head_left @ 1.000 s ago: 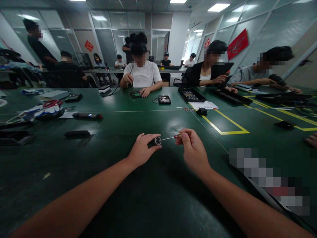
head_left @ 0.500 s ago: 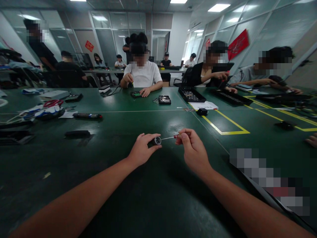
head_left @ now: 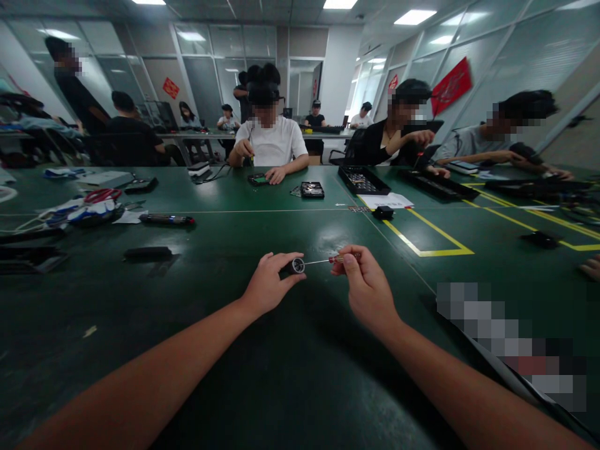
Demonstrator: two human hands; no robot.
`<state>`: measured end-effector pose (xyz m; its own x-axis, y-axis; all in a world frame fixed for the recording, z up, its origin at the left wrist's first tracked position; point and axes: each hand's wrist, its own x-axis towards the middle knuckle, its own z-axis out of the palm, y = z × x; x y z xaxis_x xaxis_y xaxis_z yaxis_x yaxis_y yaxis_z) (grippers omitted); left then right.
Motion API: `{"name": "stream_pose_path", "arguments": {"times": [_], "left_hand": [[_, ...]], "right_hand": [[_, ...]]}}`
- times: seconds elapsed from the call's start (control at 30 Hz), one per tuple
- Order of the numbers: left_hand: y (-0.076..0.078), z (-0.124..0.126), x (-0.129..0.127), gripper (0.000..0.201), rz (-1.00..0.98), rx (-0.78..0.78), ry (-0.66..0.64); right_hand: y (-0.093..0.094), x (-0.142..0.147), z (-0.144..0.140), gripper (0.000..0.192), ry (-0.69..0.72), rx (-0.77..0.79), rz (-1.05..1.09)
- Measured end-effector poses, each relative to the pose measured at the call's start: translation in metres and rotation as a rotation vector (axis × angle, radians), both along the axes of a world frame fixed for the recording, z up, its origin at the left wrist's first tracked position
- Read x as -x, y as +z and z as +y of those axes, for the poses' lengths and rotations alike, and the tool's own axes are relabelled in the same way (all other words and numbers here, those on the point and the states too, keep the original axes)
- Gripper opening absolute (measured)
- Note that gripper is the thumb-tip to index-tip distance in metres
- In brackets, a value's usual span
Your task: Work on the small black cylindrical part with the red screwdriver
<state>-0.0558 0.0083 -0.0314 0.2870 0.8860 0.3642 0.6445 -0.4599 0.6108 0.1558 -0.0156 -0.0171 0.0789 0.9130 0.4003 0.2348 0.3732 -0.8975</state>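
Between the thumb and fingers of my left hand (head_left: pixel 269 284) is a small dark cylinder (head_left: pixel 297 266), its round, light-rimmed end turned toward me and to the right. My right hand (head_left: pixel 368 281) grips a screwdriver (head_left: pixel 338 258) by its reddish handle. The thin metal shaft points left, and its tip meets the rim of the cylinder's end; whether it goes inside is too small to tell. Both hands are held above the green table (head_left: pixel 290 375).
A black bar-shaped piece (head_left: pixel 147 253) and a dark pen-like tool (head_left: pixel 167 219) lie to the left. Ahead are an opened device (head_left: pixel 312 189), a parts tray (head_left: pixel 363 180) and a small black block (head_left: pixel 383 213). A blurred-out sheet (head_left: pixel 510 344) lies at right. Across the table sits a person (head_left: pixel 270 140).
My hands, the cylinder and the screwdriver keep almost the same position. Across the table at right, a co-worker's raised hand has shifted slightly.
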Motion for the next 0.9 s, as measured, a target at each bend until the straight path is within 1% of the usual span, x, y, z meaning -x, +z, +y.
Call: {"name": "stream_pose_path", "arguments": {"times": [0.2, 0.43, 0.5, 0.63, 0.7, 0.83, 0.9], "left_hand": [[-0.003, 0.002, 0.0, 0.04, -0.018, -0.005, -0.007], [-0.002, 0.001, -0.001, 0.04, -0.01, -0.009, -0.013], [-0.003, 0.001, 0.0, 0.04, -0.003, -0.008, -0.019], [-0.007, 0.003, 0.0, 0.04, -0.003, -0.025, -0.046], [-0.009, 0.003, 0.0, 0.04, 0.001, -0.031, -0.067], [-0.01, 0.003, -0.001, 0.039, 0.011, -0.026, -0.081], [-0.009, 0.003, -0.001, 0.04, 0.013, -0.021, -0.075]], "right_hand": [[-0.001, 0.0, 0.0, 0.019, 0.013, -0.01, 0.026], [0.002, 0.001, -0.001, 0.018, 0.013, -0.004, 0.023], [0.004, 0.001, -0.001, 0.016, 0.046, 0.008, 0.027], [0.007, 0.001, -0.006, 0.014, 0.155, 0.031, 0.065], [0.009, 0.001, -0.008, 0.017, 0.146, 0.018, 0.047], [0.012, 0.001, -0.011, 0.039, 0.066, -0.015, -0.058], [0.011, 0.001, -0.011, 0.04, 0.018, -0.009, -0.092]]}}
